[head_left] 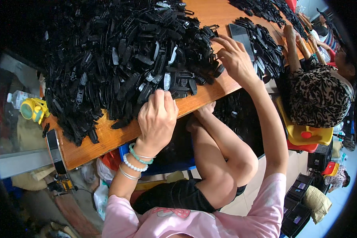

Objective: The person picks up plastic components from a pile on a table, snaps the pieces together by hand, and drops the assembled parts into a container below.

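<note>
A large heap of small, elongated black plastic pieces (pixel 119 59), some with glossy or silvery faces, covers much of the wooden table (pixel 83 152). At the heap's near edge is my left hand (pixel 158 119), its fingers curled and closed; whatever is in them is hidden behind the knuckles. My right hand (pixel 238 59) reaches over the heap's right edge with its fingers apart and bent slightly downward. A black piece (pixel 219 71) lies close to its lower fingers, and I cannot tell whether they touch it.
A dark-screened phone (pixel 242 37) lies beside a smaller black pile (pixel 263 47) at right. Another phone (pixel 56 150) rests at the left corner, near a yellow handheld fan (pixel 33 110). Co-workers sit at right, one in a patterned top (pixel 321 95). Black crates (pixel 297 214) stand on the floor.
</note>
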Action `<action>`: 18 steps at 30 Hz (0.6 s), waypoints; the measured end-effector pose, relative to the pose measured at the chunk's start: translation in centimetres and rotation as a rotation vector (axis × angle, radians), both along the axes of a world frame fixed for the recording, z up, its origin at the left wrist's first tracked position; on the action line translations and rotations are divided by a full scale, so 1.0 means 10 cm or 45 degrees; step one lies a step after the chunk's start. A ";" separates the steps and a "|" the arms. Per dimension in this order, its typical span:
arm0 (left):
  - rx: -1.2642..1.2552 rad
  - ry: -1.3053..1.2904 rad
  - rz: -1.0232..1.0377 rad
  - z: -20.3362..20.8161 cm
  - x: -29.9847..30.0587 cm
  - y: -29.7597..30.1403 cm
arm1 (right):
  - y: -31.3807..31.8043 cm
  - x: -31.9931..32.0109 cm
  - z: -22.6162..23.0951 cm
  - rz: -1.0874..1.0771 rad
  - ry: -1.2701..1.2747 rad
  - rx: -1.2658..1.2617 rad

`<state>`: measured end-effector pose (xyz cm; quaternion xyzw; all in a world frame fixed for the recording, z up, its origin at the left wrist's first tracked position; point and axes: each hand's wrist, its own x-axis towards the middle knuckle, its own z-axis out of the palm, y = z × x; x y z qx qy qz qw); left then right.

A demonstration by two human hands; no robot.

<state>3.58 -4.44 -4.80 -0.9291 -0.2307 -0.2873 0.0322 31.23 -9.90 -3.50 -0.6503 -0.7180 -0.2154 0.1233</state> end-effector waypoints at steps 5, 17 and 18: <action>-0.512 -0.407 -0.091 0.04 -0.11 -0.14 | -0.33 -0.26 0.02 -0.124 0.584 0.160; -1.847 -0.628 -0.260 -0.05 -0.43 -0.48 | -0.96 -1.76 0.07 0.311 2.802 -0.103; -1.844 -0.626 -0.256 -0.03 -0.44 -0.48 | -0.96 -1.77 0.05 0.261 2.767 -0.104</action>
